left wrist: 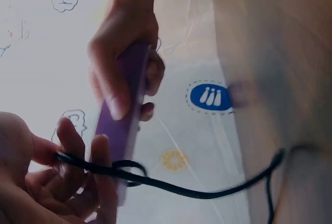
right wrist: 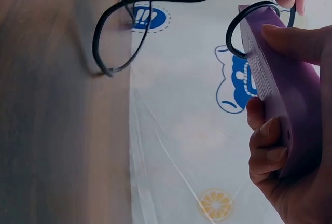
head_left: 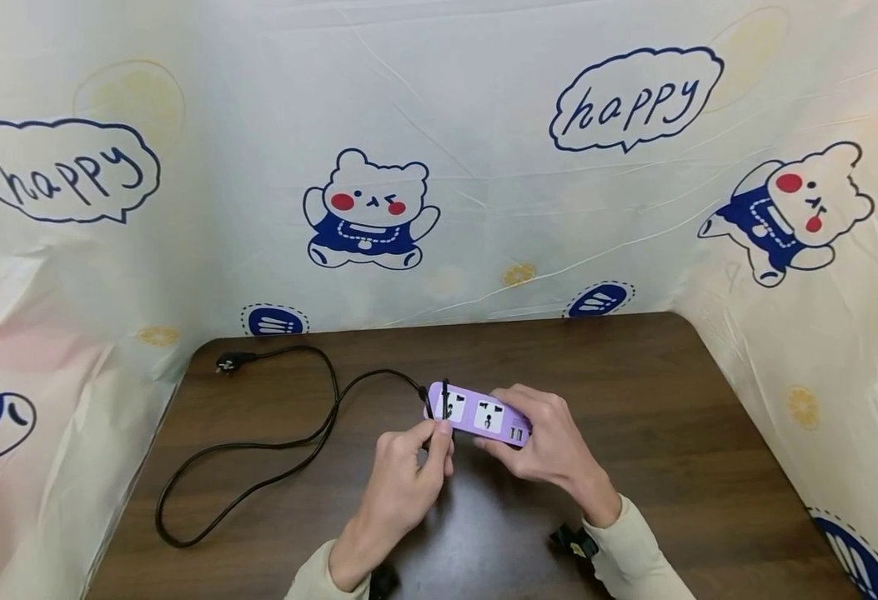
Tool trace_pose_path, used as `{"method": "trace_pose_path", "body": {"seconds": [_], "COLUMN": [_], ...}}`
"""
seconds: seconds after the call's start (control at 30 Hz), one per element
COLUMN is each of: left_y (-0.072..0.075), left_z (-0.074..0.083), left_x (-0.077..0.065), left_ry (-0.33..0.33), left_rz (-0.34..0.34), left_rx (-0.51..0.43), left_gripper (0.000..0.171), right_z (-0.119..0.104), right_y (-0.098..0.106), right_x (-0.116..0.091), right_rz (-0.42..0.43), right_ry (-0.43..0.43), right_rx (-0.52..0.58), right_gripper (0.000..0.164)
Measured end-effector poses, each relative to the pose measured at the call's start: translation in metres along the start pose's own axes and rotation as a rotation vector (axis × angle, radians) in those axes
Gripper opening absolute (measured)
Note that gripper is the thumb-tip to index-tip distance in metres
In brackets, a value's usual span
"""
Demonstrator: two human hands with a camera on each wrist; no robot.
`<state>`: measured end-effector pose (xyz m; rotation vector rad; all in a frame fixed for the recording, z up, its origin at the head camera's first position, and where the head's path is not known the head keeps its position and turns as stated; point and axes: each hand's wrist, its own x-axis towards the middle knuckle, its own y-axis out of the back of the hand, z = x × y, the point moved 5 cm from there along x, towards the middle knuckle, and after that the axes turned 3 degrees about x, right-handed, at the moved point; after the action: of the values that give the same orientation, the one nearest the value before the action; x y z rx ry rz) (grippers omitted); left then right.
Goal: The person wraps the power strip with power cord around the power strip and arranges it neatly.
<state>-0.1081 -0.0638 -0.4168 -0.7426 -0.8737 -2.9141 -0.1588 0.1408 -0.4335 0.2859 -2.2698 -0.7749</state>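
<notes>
A purple power strip (head_left: 469, 411) with white sockets and two USB ports is held at its right end by my right hand (head_left: 547, 433). In the right wrist view the thumb lies on one broad face of the power strip (right wrist: 282, 79) and the fingers curl round the opposite edge. My left hand (head_left: 408, 471) pinches the black cord (head_left: 375, 373) just below the strip's left end. A loop of that cord passes over the strip near its left socket. In the left wrist view the cord (left wrist: 181, 189) runs out from between the left fingers.
The cord's slack lies in a wide loop on the left of the brown wooden table (head_left: 634, 375). Its black plug (head_left: 233, 362) rests near the far left corner. A printed sheet (head_left: 484, 125) with bears and "happy" bubbles stands around the table's back and sides.
</notes>
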Motion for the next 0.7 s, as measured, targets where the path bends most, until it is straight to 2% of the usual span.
{"method": "trace_pose_path", "body": {"seconds": [0.17,0.4,0.7], "left_y": [-0.005,-0.013,-0.025], "left_z": [-0.001,-0.013,-0.032], "left_x": [-0.002,0.0,0.0], "left_ry": [-0.097,-0.208,-0.243], "left_rz": [-0.027,-0.111,-0.279], "left_rx": [-0.088,-0.245,-0.419], "left_gripper": [0.039,0.036,0.034], "right_z": [0.001,0.003,0.005], "right_y": [0.007,0.016,0.023], "right_x": [0.005,0.01,0.012], "right_rz": [0.02,0.025,0.042], "right_ry": [-0.031,-0.046,-0.106], "right_rx": [0.064,0.123,0.2], "right_gripper": [0.046,0.045,0.046]}}
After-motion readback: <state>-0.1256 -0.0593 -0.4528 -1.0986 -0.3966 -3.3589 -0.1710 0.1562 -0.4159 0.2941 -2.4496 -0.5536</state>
